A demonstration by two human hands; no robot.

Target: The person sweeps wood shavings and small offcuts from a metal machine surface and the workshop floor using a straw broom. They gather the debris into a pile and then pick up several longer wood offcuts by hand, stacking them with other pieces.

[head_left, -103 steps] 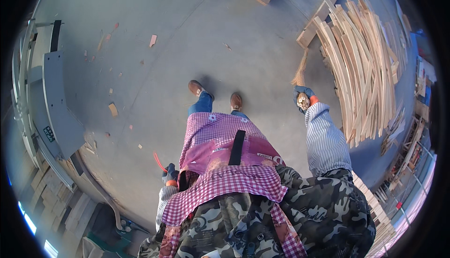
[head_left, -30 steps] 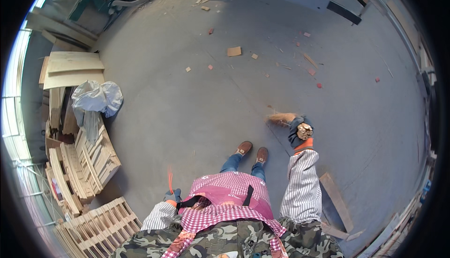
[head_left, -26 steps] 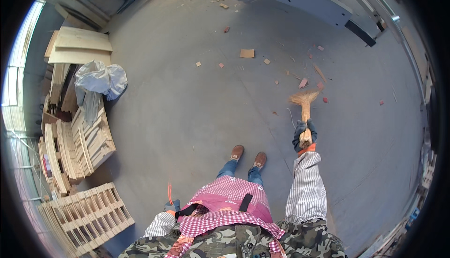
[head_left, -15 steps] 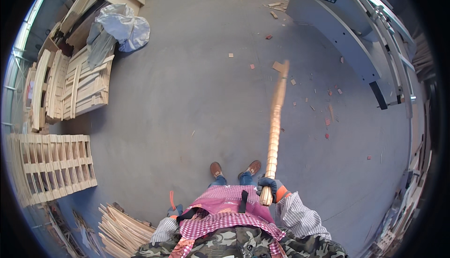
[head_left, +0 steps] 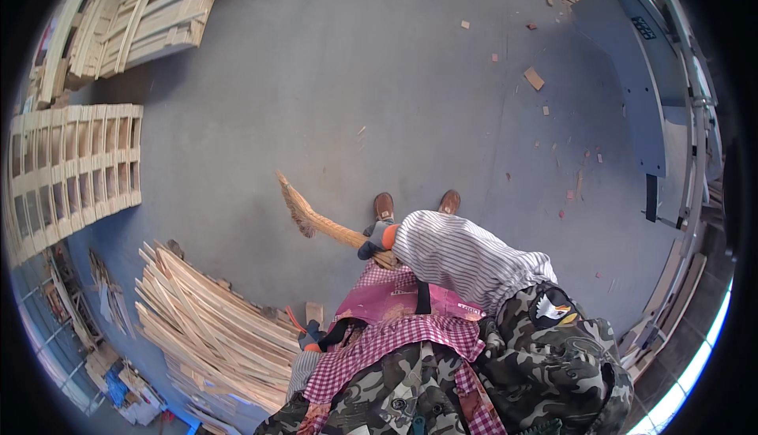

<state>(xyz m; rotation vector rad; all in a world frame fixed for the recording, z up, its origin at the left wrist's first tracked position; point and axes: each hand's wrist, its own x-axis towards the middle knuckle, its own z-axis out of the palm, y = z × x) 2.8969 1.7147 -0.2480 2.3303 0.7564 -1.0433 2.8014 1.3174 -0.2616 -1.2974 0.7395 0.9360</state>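
Note:
In a dark glove with an orange cuff, my right hand (head_left: 377, 244) is closed round the handle of a straw broom (head_left: 330, 228). The broom slants across the front of my body. Its brush end points away to the left, over the floor and not far from my shoes. Low at my left side, my left hand (head_left: 313, 335), gloved the same way, is closed on a thin orange-red strip (head_left: 294, 318) that sticks up past the fingers. What the strip belongs to is hidden. A pink checked apron (head_left: 387, 301) covers my front.
A large pile of long wooden strips (head_left: 213, 316) lies close on my left. Behind it stand a slatted wooden stack (head_left: 75, 166) and stacked boards (head_left: 150, 20). Wood scraps (head_left: 534, 79) dot the grey floor (head_left: 316, 80). A grey machine (head_left: 624, 72) stands at the far right.
My right arm has swung the broom from the right, where it pointed forward, across to the left. The view has shifted, and the strip pile shows more fully. My left hand stays low.

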